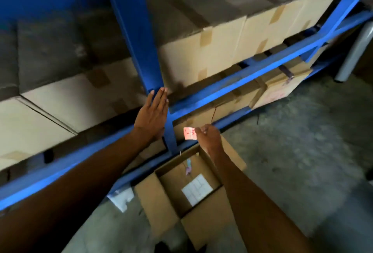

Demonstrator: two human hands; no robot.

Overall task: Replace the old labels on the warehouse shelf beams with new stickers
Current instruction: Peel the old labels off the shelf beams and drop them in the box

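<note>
Left hand [153,114] is lying flat, fingers straight and together, pressing on the blue upright [150,67] where it meets the shelf beam [232,87]. Right hand [209,136] is pinching a small pink sticker [189,133] by its right edge, hovering just in front of the rack, above the open cardboard box [187,190] on the floor. Sticker is looking thin, limp, near weightless; I'd keep to an edge grip, off the adhesive. Handwriting is reading roughly "1-5", blurred. White label sheet [197,189] is sitting in the box.
</note>
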